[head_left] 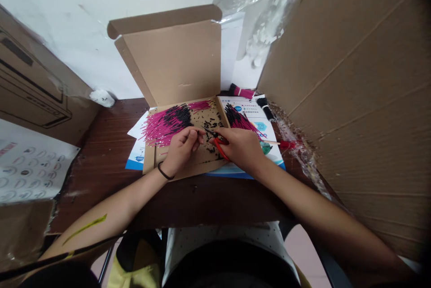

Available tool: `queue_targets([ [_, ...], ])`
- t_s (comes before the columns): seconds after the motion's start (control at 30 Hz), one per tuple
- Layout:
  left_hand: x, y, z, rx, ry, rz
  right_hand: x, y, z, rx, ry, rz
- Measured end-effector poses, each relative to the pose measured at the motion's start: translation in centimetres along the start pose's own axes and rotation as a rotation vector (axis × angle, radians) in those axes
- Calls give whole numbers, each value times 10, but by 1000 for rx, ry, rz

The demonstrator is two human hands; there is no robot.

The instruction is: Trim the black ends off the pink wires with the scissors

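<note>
In the head view, my right hand [243,148] is closed on red-handled scissors [221,149], whose dark blades point left. The blade tips are close to the fingertips of my left hand [182,145]. That hand is closed in a pinch; whatever is between the fingers is too small to make out. Both hands are above an opened cardboard box [182,172]. Left of its middle lies a heap of magenta wires [158,127] with black ends. Small black scraps [213,124] are scattered across the box floor. Another bunch of magenta and black wires [240,119] rests on the right.
The box lid [178,61] stands upright at the back. Printed sheets [269,131] lie under the box on the dark table [101,144]. Tied bundles, one magenta [243,92] and one black [266,108], are at back right. Large cardboard [363,77] walls the right side.
</note>
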State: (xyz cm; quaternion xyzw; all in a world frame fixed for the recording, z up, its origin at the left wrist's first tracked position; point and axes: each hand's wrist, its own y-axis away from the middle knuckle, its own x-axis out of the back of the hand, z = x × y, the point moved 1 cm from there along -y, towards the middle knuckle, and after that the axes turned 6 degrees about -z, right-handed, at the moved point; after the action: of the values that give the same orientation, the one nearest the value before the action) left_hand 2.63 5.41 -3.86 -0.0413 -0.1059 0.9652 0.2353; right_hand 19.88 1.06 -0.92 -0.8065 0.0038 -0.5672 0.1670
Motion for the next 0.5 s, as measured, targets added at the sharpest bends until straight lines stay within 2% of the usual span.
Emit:
queue_targets([
  [0.2, 1, 0, -3, -9, 98, -11, 1, -1, 0, -14, -35, -28],
  [0.5, -2, -2, -1, 12, 123, -23, 1, 0, 0, -14, -34, -32],
])
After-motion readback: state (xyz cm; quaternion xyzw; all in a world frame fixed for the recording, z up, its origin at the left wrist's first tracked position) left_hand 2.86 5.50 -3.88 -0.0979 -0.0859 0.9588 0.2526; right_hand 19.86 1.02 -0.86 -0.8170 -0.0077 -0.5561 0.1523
